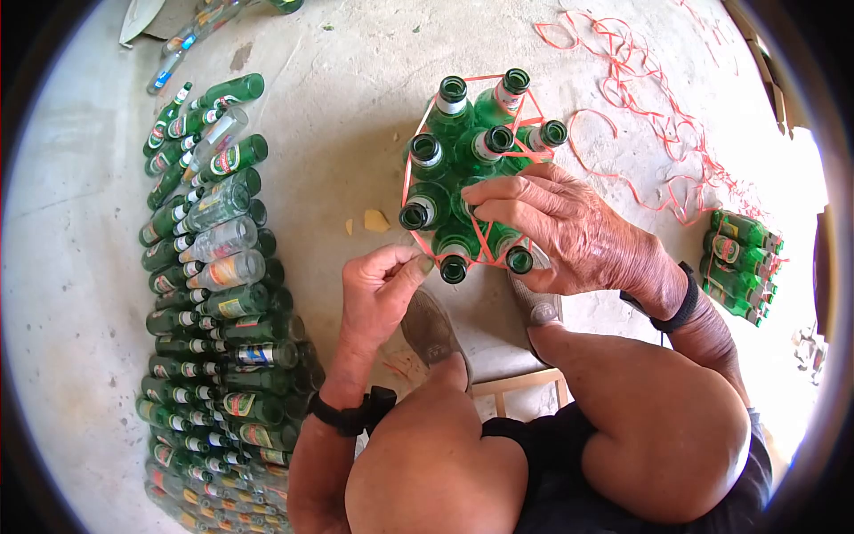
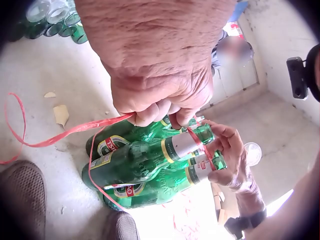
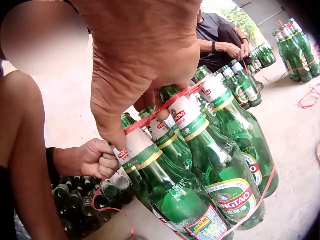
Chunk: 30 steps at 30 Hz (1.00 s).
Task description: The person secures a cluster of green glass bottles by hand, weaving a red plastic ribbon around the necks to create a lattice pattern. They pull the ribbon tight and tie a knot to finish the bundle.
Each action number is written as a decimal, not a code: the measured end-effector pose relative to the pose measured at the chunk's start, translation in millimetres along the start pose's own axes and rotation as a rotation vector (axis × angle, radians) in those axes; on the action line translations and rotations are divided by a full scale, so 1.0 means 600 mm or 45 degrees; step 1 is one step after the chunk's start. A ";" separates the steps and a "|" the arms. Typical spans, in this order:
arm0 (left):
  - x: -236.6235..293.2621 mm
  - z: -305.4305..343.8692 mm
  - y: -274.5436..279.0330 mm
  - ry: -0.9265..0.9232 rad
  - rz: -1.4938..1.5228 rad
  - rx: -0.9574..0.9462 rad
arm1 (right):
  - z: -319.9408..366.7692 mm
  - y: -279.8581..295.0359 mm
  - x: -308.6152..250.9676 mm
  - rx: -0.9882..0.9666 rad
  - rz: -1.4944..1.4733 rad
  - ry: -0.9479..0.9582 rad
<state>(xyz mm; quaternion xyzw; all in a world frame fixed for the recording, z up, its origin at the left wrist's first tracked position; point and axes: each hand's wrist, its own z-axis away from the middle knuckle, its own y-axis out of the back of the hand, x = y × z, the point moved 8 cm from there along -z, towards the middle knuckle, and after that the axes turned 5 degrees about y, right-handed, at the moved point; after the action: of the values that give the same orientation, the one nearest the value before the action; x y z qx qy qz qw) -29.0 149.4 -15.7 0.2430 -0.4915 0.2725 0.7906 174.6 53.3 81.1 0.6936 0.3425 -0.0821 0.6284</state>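
A cluster of green beer bottles (image 1: 455,125) stands upright on the floor between the person's feet. Red plastic strapping (image 2: 75,129) runs around the bottle necks, and another band circles the bodies lower down. At the near left edge of the cluster, the left hand (image 1: 382,283) pinches the strapping between thumb and fingers, and a loose tail hangs from it. The right hand (image 1: 569,227) reaches over the near right side and grips the necks. Its thumb lies against an outer bottle (image 3: 145,150), while its fingers curl in behind the strapping, their tips partly hidden.
Rows of bottles (image 1: 240,405) lie stacked on the left. Tangled red strapping (image 1: 623,80) is spread at the far right, with a bundle of green bottles (image 1: 738,254) below it. Another person (image 3: 215,37) sits beyond the cluster. A wooden stool (image 1: 516,384) stands near the feet.
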 end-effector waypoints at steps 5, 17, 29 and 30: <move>-0.012 -0.002 0.006 0.006 0.013 -0.040 | -0.003 -0.001 -0.002 -0.019 -0.053 -0.018; -0.008 -0.032 0.000 -0.044 -0.063 -0.096 | -0.029 0.016 0.000 0.065 -0.029 -0.005; -0.036 -0.050 -0.016 -0.117 0.071 0.044 | -0.088 -0.055 -0.022 -0.053 0.205 0.156; -0.042 -0.050 -0.015 -0.092 0.072 0.069 | -0.088 -0.069 -0.022 -0.089 0.217 0.156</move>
<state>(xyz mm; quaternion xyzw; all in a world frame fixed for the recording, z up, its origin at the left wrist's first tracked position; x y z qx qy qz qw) -13.1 157.6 -51.6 0.2602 -0.5188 0.2989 0.7575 123.8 96.1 64.9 0.7016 0.3227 0.0260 0.6348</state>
